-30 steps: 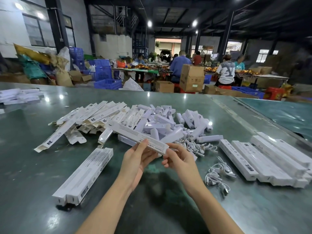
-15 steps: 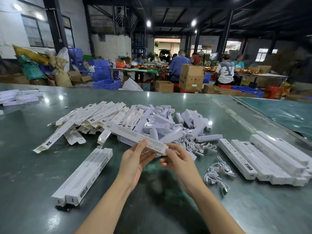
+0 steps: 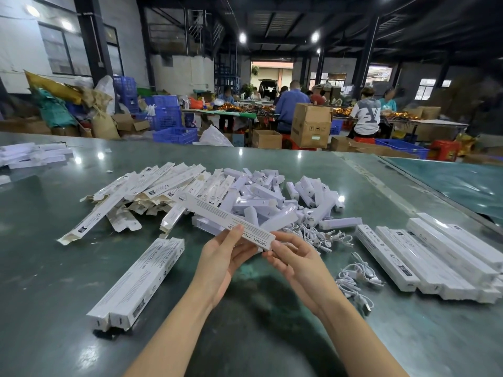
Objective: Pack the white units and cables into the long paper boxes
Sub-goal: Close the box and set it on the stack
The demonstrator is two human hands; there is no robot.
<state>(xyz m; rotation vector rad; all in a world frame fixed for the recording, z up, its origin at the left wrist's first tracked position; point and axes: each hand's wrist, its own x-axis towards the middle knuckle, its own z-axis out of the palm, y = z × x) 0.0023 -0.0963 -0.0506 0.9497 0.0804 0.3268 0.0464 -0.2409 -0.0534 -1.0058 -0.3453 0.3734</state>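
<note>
A long white paper box (image 3: 217,213) printed "SMART SENSOR LAMP" hangs above the table, slanting away to the upper left. My left hand (image 3: 226,257) grips it from below near its near end, thumb on top. My right hand (image 3: 294,259) pinches that near end with its fingertips. Behind the box lies a heap of white units (image 3: 272,197). Flat unfolded boxes (image 3: 141,191) are piled to the left of it. White cables (image 3: 353,278) lie coiled to the right of my right hand.
Two closed boxes (image 3: 138,281) lie side by side at the near left. A row of closed boxes (image 3: 435,257) lies at the right. More white boxes (image 3: 32,156) sit at the far left on the green table (image 3: 40,240). Beyond it, people work among cartons and blue crates.
Both hands keep their hold on the box. My right fingers have shifted slightly at its near end; the box has barely moved.
</note>
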